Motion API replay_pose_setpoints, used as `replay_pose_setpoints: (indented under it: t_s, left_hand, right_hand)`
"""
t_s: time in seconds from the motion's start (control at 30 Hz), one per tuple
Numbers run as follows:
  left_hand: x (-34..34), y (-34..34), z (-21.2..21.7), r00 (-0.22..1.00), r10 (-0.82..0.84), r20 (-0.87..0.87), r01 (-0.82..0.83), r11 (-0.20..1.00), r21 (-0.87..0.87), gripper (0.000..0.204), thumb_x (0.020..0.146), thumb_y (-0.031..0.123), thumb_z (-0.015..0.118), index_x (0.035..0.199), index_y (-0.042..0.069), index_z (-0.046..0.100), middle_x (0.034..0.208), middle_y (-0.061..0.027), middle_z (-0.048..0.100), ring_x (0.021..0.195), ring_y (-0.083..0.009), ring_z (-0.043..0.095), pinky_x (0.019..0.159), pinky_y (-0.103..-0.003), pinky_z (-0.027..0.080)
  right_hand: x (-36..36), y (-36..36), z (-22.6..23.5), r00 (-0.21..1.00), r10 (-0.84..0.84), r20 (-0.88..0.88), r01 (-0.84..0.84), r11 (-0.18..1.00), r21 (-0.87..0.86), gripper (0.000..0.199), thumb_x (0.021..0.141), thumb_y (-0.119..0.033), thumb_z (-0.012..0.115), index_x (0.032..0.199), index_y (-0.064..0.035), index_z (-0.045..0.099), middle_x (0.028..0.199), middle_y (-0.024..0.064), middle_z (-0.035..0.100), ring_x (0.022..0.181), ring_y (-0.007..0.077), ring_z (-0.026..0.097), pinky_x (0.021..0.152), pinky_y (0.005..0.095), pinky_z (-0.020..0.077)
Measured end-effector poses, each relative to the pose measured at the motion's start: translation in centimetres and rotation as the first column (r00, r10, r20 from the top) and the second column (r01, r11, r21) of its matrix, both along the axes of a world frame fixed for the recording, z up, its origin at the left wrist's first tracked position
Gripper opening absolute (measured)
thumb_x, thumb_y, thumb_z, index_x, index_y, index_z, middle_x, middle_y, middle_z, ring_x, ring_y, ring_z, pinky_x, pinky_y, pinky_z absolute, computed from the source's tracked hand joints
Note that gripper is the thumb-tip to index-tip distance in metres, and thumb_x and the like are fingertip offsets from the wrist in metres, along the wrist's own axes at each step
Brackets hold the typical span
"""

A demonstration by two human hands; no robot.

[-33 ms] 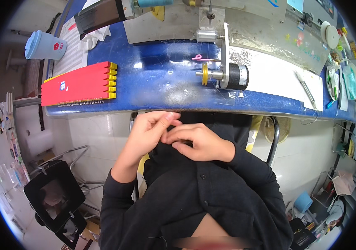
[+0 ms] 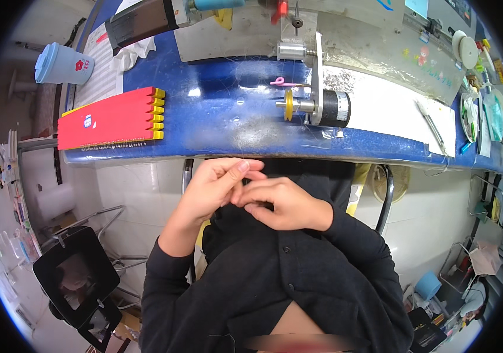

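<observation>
In front of the blue table's edge, over my dark-clothed lap, my left hand [image 2: 223,181] and my right hand [image 2: 275,201] meet at the fingertips. The left thumb presses toward its index finger, and the fingers point to the right. Curled inward, the right fingers touch the left ones, with the right thumb beneath. Anything pinched between them is hidden or too small to make out. Beyond the hands, a small machine stands on the table with a black motor [image 2: 337,109] and a yellow pulley wheel [image 2: 288,106]. A pink-handled tool [image 2: 279,81] lies behind the pulley.
A red block with yellow notched ends [image 2: 107,120] lies on the table's left, near a light blue lidded cup [image 2: 66,66]. A pen-like tool [image 2: 432,123] rests on white paper to the right. A black chair [image 2: 77,276] stands on the floor at left.
A red part now shows at the top centre of the machine. My left hand has shifted slightly right, its fingers reaching out a little more; the hands stay together.
</observation>
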State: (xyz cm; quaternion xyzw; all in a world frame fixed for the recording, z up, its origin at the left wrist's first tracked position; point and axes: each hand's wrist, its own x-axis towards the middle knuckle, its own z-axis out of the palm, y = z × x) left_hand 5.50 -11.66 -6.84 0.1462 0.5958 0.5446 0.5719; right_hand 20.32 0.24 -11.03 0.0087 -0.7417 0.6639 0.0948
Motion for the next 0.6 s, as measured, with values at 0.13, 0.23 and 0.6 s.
replay_pose_setpoints:
  t_s: [0.13,0.23,0.6]
  left_hand:
    - [0.6,1.3,-0.3,0.947,0.044,0.317,-0.066,0.996,0.06,0.036,0.108,0.024,0.052,0.115,-0.008,0.068,0.076,-0.0038,0.065,0.05,-0.0015,0.041,0.047,-0.018,0.034]
    - [0.4,1.8,1.2,0.99,-0.002,0.143,-0.003,0.999,0.035,0.035,0.107,0.023,0.053,0.11,-0.008,0.069,0.064,0.0035,0.05,0.051,-0.0001,0.038,0.045,-0.017,0.029]
    - [-0.9,6.0,7.7,0.917,-0.318,0.242,0.335,0.941,-0.036,0.03,0.107,0.02,0.055,0.106,-0.005,0.071,0.065,0.0057,0.047,0.056,-0.0013,0.038,0.049,-0.02,0.028]
  right_hand:
    - [1.9,0.4,1.4,0.987,0.099,0.123,-0.108,0.992,0.064,0.03,0.08,0.006,0.068,0.109,-0.0029,0.073,0.101,0.0118,0.072,0.082,0.0248,0.072,0.074,0.0331,0.0586]
    - [2.6,1.9,3.4,0.999,-0.048,0.022,0.044,0.991,0.124,0.031,0.08,0.005,0.071,0.109,-0.0047,0.074,0.106,0.0104,0.072,0.083,0.022,0.072,0.072,0.0323,0.0581]
    - [1.0,9.0,7.9,0.893,-0.259,-0.368,0.388,0.857,0.338,0.033,0.07,0.009,0.074,0.102,-0.0005,0.074,0.1,0.0136,0.074,0.082,0.0275,0.071,0.069,0.0337,0.0574]
